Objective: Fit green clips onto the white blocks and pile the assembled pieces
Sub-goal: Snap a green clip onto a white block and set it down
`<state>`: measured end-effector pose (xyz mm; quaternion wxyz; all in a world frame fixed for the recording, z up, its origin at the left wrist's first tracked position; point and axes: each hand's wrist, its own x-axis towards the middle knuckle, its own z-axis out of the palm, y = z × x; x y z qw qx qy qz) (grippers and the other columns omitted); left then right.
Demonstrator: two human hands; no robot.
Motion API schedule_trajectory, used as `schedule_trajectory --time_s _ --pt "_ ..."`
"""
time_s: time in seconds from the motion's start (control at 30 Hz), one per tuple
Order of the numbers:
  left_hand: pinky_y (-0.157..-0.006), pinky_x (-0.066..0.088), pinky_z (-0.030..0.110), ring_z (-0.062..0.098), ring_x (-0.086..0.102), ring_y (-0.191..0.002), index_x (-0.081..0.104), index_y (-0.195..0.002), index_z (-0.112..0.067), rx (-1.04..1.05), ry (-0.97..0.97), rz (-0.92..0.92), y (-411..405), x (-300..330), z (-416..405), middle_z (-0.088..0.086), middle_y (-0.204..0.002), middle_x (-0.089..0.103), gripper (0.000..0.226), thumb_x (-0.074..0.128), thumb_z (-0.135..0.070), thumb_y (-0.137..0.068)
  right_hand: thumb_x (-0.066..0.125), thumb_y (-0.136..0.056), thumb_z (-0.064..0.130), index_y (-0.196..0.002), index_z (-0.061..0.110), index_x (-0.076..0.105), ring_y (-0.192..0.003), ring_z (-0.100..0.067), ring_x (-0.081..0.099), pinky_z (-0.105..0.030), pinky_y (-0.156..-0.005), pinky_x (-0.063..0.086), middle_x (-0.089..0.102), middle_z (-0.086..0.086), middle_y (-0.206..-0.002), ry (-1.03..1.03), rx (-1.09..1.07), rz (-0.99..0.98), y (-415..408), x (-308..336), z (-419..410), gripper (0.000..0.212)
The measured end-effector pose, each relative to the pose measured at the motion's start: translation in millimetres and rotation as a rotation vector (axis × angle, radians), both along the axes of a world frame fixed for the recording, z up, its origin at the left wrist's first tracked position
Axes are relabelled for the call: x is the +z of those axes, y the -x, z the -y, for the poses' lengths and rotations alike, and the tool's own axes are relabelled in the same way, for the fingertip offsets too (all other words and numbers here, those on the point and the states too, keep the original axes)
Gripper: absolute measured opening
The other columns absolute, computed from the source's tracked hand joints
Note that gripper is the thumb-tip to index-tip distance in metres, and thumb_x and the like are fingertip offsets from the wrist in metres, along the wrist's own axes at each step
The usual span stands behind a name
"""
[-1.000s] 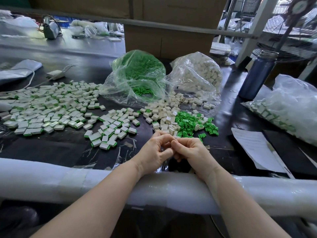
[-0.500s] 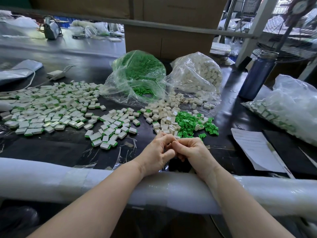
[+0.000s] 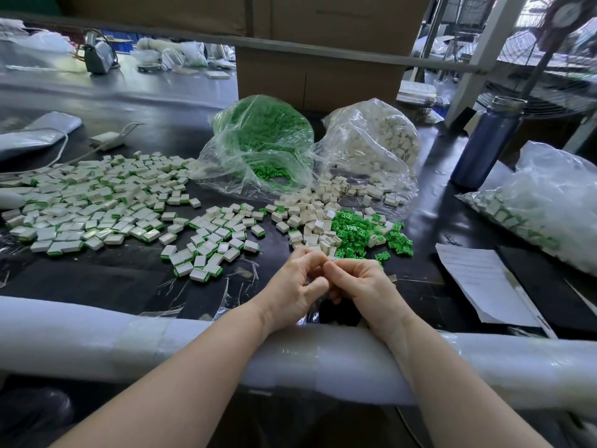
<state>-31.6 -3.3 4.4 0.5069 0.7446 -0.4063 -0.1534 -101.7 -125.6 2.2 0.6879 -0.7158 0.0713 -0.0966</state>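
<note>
Many assembled pieces (image 3: 97, 208) are piled toward the table's left edge, loose blocks (image 3: 310, 218) and clips (image 3: 358, 231) remain, and something unseen is pinched between the curled left hand (image 3: 298, 286) and right hand (image 3: 363, 286).

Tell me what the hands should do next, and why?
Probably keep pressing, then drop the finished piece on the assembled pile to the left. Both the left hand and the right hand are curled together fingertip to fingertip, near the loose green clips and white blocks. The part between them is hidden, so I cannot tell if it has clicked in.
</note>
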Motion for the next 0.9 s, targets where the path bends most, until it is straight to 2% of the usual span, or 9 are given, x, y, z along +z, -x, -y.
schedule_trajectory --time_s 0.07,0.13,0.23,0.33,0.47,0.63,0.7,0.77,0.9 --pt "-0.088 0.045 0.024 0.021 0.053 -0.093 0.058 -0.090 -0.009 0.025 0.027 -0.030 -1.5 -0.8 -0.1 0.013 -0.112 0.044 0.008 0.055 -0.003 -0.088 0.055 -0.089 0.018 -0.080 0.010 0.071 -0.059 -0.012 0.057 -0.018 -0.054 0.049 0.063 -0.006 -0.065 -0.025 -0.020 0.031 0.0 1.3 -1.3 0.019" --pt "-0.082 0.048 0.022 0.017 0.054 -0.087 0.059 -0.087 -0.012 0.061 0.051 -0.064 -2.6 -2.0 -0.1 0.012 -0.114 0.044 0.006 0.058 -0.007 -0.088 0.058 -0.089 0.014 -0.083 0.012 0.070 -0.062 -0.015 0.060 -0.020 -0.055 0.051 0.066 -0.006 -0.067 -0.026 -0.106 0.067 0.6 1.8 -0.1 0.014" --pt "-0.073 0.047 0.015 0.013 0.052 -0.079 0.058 -0.083 -0.017 0.085 0.068 -0.080 -2.5 -3.9 0.0 0.007 -0.112 0.043 0.011 0.059 -0.008 -0.088 0.065 -0.084 0.006 -0.077 0.017 0.069 -0.063 -0.007 0.061 -0.018 -0.057 0.050 0.068 0.003 -0.066 0.138 -0.226 0.109 1.1 1.1 2.7 0.014" --pt "-0.069 0.046 0.012 0.012 0.052 -0.077 0.059 -0.085 -0.014 0.088 0.049 -0.065 -2.2 -4.2 -0.2 0.006 -0.113 0.042 0.007 0.059 -0.008 -0.088 0.070 -0.079 0.004 -0.071 0.012 0.068 -0.060 -0.004 0.054 -0.015 -0.057 0.044 0.064 0.004 -0.064 0.272 -0.282 0.136 1.5 1.6 2.2 0.011" --pt "-0.069 0.047 0.012 0.013 0.052 -0.074 0.060 -0.087 -0.011 0.092 0.033 -0.070 -1.8 -2.5 -0.5 0.006 -0.115 0.042 0.002 0.059 -0.011 -0.089 0.072 -0.077 0.005 -0.071 0.006 0.067 -0.060 -0.007 0.053 -0.018 -0.060 0.045 0.063 -0.003 -0.065 0.346 -0.288 0.142 2.6 1.5 1.7 0.008" --pt "-0.074 0.049 0.017 0.015 0.053 -0.079 0.061 -0.089 -0.008 0.102 0.013 -0.041 -1.0 -2.4 -0.4 0.005 -0.113 0.044 0.004 0.059 -0.012 -0.089 0.066 -0.083 0.007 -0.071 0.016 0.060 -0.058 0.004 0.051 -0.009 -0.060 0.041 0.057 0.009 -0.064 0.453 -0.292 0.078 1.0 1.8 0.2 0.016" --pt "-0.074 0.050 0.022 0.016 0.054 -0.078 0.062 -0.091 -0.005 0.099 0.014 -0.040 -1.8 -2.9 -0.5 0.004 -0.106 0.047 0.008 0.059 -0.011 -0.089 0.065 -0.085 0.008 -0.070 0.018 0.059 -0.058 0.005 0.051 -0.009 -0.059 0.041 0.057 0.009 -0.063 0.439 -0.279 0.067 0.7 2.1 0.0 0.018" --pt "-0.067 0.049 0.019 0.013 0.053 -0.072 0.062 -0.093 -0.004 0.109 0.019 -0.037 -2.9 -4.2 -1.3 0.000 -0.092 0.052 0.009 0.058 -0.011 -0.089 0.065 -0.085 0.008 -0.070 0.017 0.060 -0.057 0.005 0.051 -0.009 -0.058 0.041 0.057 0.009 -0.063 0.415 -0.285 0.079 1.0 2.6 -0.3 0.018" --pt "-0.065 0.050 0.020 0.011 0.058 -0.067 0.063 -0.090 -0.015 0.215 0.065 -0.111 -6.4 -7.1 -3.5 -0.001 -0.076 0.063 0.004 0.060 -0.014 -0.089 0.066 -0.084 0.012 -0.069 0.018 0.061 -0.059 0.001 0.052 -0.010 -0.058 0.042 0.059 0.007 -0.063 0.381 -0.444 0.103 0.9 1.2 5.0 0.017"
